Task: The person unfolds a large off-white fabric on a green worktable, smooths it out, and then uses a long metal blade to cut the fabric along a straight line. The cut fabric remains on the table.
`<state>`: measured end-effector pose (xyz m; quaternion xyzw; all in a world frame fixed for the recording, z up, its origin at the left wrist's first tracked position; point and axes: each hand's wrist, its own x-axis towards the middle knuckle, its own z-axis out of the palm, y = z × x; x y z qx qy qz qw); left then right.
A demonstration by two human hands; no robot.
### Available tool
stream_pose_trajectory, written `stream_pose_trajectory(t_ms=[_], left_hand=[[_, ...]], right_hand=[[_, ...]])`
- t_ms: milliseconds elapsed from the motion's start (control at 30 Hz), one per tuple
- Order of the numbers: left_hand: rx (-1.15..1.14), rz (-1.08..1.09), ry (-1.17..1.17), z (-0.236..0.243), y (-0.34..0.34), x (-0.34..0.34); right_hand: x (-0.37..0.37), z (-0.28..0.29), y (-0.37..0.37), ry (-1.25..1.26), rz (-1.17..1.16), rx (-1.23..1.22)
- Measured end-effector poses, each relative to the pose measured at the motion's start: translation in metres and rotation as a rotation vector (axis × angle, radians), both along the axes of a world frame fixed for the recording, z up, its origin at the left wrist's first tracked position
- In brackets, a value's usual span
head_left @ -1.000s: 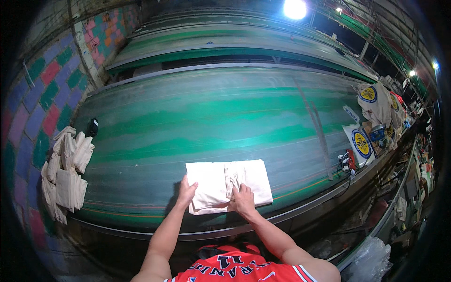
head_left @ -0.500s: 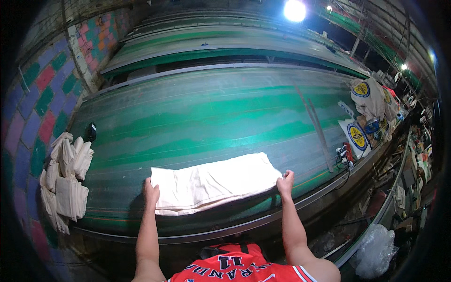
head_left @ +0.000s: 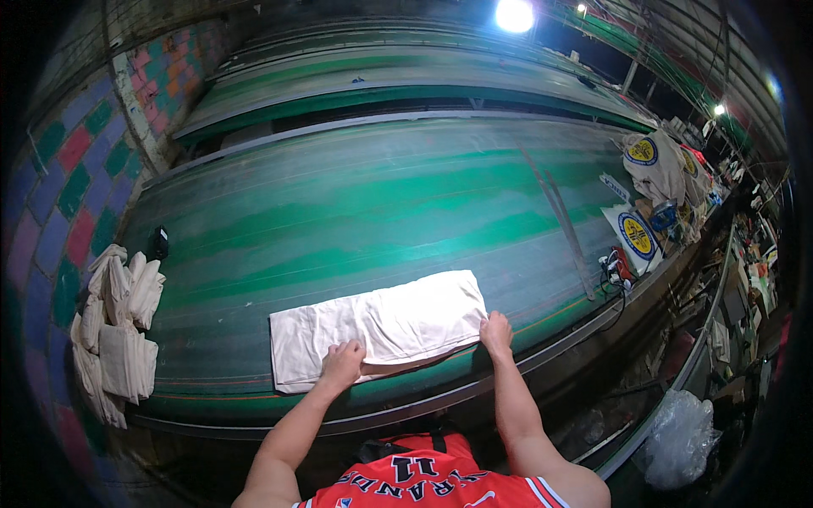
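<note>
Long, folded cream fabric piece [head_left: 406, 317] lies on long green-grey table [head_left: 356, 207], near front edge. Left hand [head_left: 342, 362] pinches its near edge, left of middle; right hand [head_left: 497, 334] pinches right end.

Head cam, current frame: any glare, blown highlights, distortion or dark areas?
Head view: lamp at top blown out, cream cloth washed near-white toward its right; head view: sheen on the green table, its near edge bowed by the fisheye; head view: black corners, murky shadow below the table's near edge.
</note>
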<state>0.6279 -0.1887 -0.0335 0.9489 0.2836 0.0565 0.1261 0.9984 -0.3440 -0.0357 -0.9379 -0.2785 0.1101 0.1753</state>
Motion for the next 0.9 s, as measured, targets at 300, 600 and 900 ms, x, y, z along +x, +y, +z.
stream_pose_trajectory(t_ms=[300, 600, 900], left_hand=[[-0.359, -0.085, 0.105, 0.084, 0.121, 0.030], [0.314, 0.333, -0.700, 0.091, 0.124, 0.097], [-0.270, 0.115, -0.370, -0.025, -0.010, 0.174]], right_hand=[[0.077, 0.099, 0.056, 0.432, 0.218, -0.195], [0.093, 0.017, 0.096, 0.701, 0.335, 0.628], [0.057, -0.025, 0.061, 0.273, 0.257, 0.062]])
